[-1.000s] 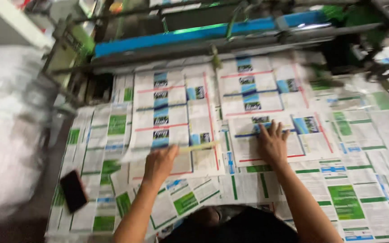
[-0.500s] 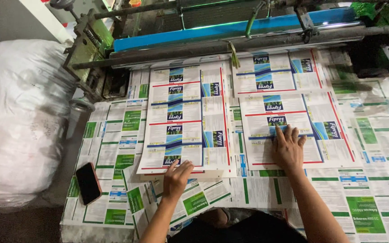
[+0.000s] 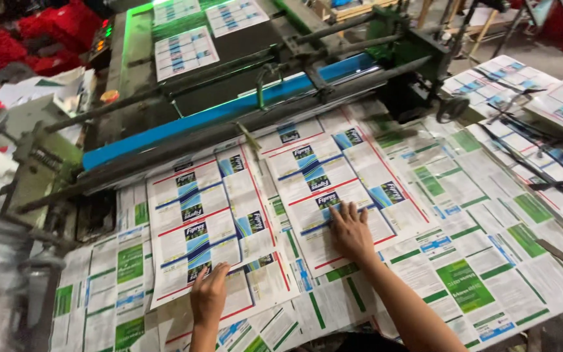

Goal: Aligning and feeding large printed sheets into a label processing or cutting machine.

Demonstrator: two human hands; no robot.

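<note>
Two printed sheets lie side by side on the paper-covered table (image 3: 490, 261) below the machine's blue bar (image 3: 229, 111): left hand (image 3: 208, 293) flat on the left sheet (image 3: 210, 234), right hand (image 3: 352, 229) flat on the right sheet (image 3: 333, 176) (fingers spread, gripping nothing).

Head view, steeply down, close.

Your left hand (image 3: 208, 293) lies flat, palm down, fingers together and pointing away from you. Your right hand (image 3: 350, 231) reaches farther forward, fingers spread, forearm bare and stretched out straight.
</note>
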